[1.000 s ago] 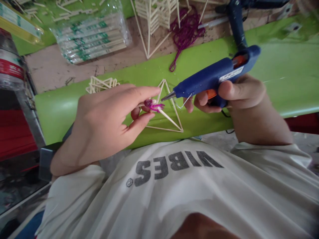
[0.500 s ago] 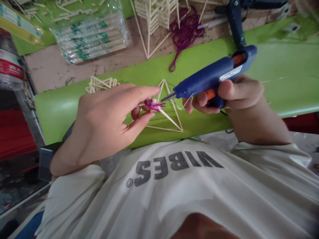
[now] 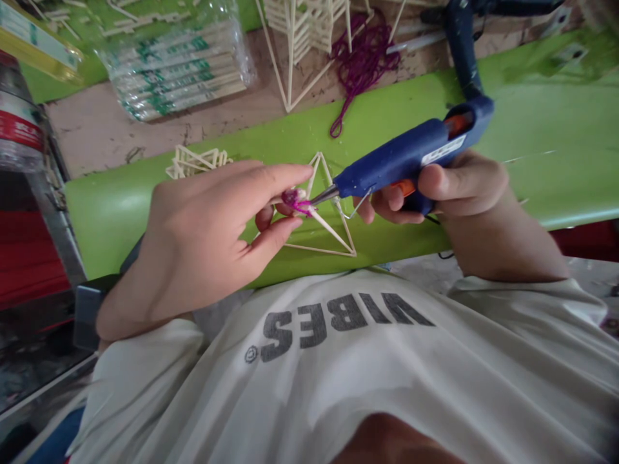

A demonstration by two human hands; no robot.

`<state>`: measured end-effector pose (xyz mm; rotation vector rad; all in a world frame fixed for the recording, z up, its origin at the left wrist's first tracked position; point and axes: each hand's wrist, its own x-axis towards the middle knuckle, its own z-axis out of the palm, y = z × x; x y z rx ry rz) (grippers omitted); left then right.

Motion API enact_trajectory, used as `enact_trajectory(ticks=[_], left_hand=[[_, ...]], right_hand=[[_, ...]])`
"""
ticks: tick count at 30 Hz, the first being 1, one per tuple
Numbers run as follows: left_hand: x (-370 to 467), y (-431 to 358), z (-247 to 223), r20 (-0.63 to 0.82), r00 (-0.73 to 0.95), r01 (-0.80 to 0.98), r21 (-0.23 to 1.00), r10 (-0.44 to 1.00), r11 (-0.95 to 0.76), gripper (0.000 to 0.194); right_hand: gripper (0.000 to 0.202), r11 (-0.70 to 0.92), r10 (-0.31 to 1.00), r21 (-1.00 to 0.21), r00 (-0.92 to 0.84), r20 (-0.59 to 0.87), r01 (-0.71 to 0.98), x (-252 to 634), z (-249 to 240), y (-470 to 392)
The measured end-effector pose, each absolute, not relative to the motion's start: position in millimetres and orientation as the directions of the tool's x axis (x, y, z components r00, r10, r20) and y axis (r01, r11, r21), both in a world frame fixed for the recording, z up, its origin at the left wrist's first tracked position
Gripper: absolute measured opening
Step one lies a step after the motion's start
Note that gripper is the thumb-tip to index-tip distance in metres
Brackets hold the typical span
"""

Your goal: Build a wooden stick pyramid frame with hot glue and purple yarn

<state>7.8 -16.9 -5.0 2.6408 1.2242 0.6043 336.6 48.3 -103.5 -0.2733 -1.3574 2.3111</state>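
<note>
Between the fingertips of my left hand (image 3: 207, 225) is a wooden stick (image 3: 331, 231) with purple yarn (image 3: 296, 201) wrapped around its end. My right hand (image 3: 435, 190) is wrapped round the handle of a blue glue gun (image 3: 399, 154). The metal nozzle meets the yarn-wrapped end, or lies very close to it. Beneath the hands, a triangular frame of thin sticks (image 3: 322, 251) lies on the green surface (image 3: 116, 212), partly hidden by my left hand.
Behind the hands are a stick structure (image 3: 207, 160), packaged sticks (image 3: 178, 67), a larger stick structure (image 3: 290, 38) and a pile of purple yarn (image 3: 362, 58). A dark blue tool (image 3: 461, 51) lies at the upper right. Bottles (image 3: 19, 125) stand at the left.
The glue gun in my right hand has moved slightly left and down, bringing its nozzle onto or very near the purple yarn. My left hand has hardly moved.
</note>
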Motion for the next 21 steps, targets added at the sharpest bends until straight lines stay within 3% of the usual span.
enact_trajectory(ticks=[3, 9, 21], left_hand=[[7.6, -17.3, -4.8, 0.302, 0.588, 0.687, 0.304, 0.750, -0.660, 0.033], [8.6, -17.1, -3.8, 0.296, 0.589, 0.685, 0.311, 0.752, -0.659, 0.035], [7.7, -17.8, -2.3, 0.292, 0.599, 0.670, 0.327, 0.746, -0.666, 0.035]], right_hand=[[0.037, -0.328, 0.482, -0.887, -0.865, 0.139, -0.325, 334.3, -99.9, 48.7], [0.033, -0.323, 0.498, -0.874, -0.850, 0.170, -0.364, 331.2, -96.1, 48.0], [0.035, -0.356, 0.512, -0.865, -0.848, 0.136, -0.354, 326.8, -92.7, 46.4]])
